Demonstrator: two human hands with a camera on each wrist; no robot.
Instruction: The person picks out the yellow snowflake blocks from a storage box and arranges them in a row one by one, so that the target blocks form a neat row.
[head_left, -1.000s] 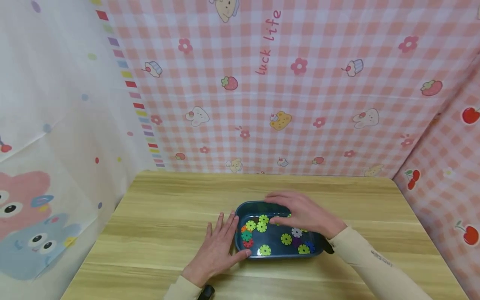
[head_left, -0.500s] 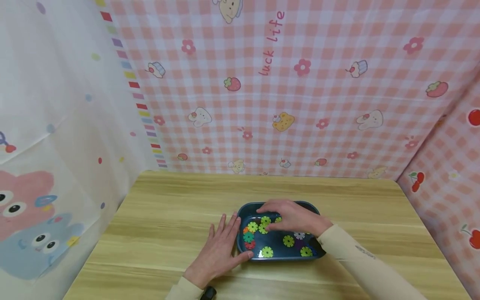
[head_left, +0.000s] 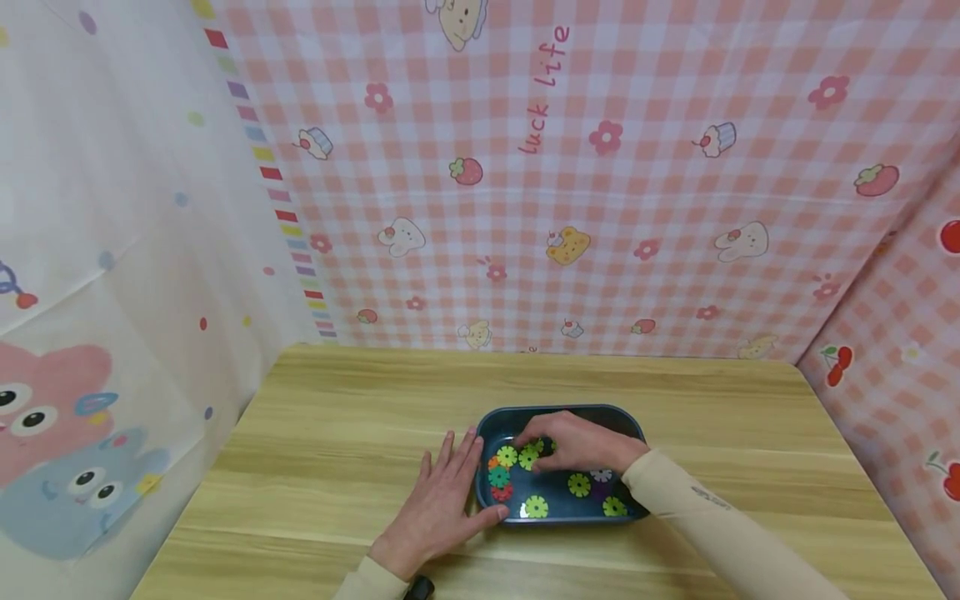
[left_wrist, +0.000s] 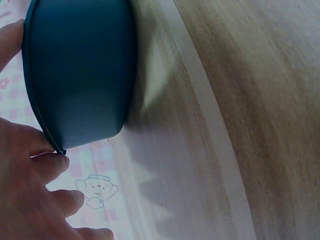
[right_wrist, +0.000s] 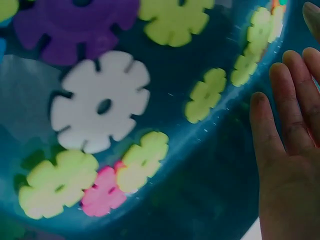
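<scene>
A dark blue rectangular tub (head_left: 555, 493) stands on the table, holding several flat, notched snowflake discs. My left hand (head_left: 435, 510) rests against its left end, fingers spread and straight, thumb on the near rim. In the left wrist view those fingers touch the rim of the tub (left_wrist: 80, 75). My right hand (head_left: 581, 442) reaches down inside, thumb and fingertips apart around yellow-green discs (head_left: 528, 457) on the left side. Seen from the right wrist, its fingers (right_wrist: 287, 95) are extended near the tub wall, beyond a white disc (right_wrist: 82, 111) and a purple disc (right_wrist: 55, 35).
A teal disc (head_left: 498, 476) and a red disc (head_left: 502, 492) lie by the tub's left end. Around the tub spreads the wood-grain table (head_left: 330, 433). A pink checked cloth (head_left: 480, 208) hangs behind it, with printed cloths at both sides.
My right hand has moved left and lower into the tub, towards the yellow-green discs. The left hand stays at the tub's left end. The head view has shifted slightly.
</scene>
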